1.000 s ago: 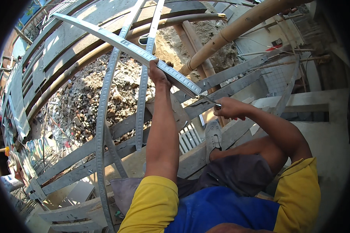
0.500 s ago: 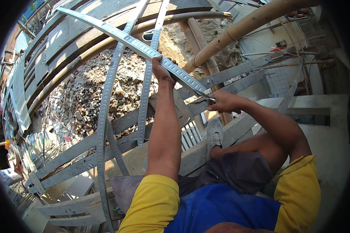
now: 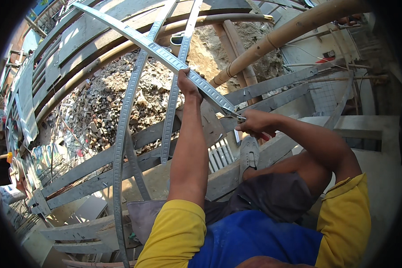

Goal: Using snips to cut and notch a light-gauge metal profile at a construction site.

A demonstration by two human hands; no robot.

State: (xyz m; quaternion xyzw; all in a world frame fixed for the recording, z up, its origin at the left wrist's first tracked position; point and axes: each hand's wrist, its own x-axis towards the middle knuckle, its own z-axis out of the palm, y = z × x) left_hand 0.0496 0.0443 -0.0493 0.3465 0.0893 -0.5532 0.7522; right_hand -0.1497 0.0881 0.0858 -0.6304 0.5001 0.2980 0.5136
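Across the left hand (image 3: 190,85), metal channel (image 3: 165,56).

The right hand (image 3: 257,123) hides most of the tool (image 3: 241,119) (some red shows beneath), whose contact with the metal channel (image 3: 167,58) is too small to tell. The channel partly hides the left hand's (image 3: 188,85) fingers. The bamboo pole (image 3: 295,32) runs out of view.

We see silvery grey on the long metal channel (image 3: 165,58), patterned with a row of repeated oblong dimples, and the same dimples on two other grey strips (image 3: 131,89). The tool (image 3: 240,118) shows us grey metal and red handles. We note a blue shirt (image 3: 254,239) with yellow sleeves (image 3: 176,230), dark purplish-grey shorts (image 3: 277,196), a tan bamboo pole (image 3: 272,42) ringed darker, and rubble (image 3: 109,107) mottled white, brown and grey.
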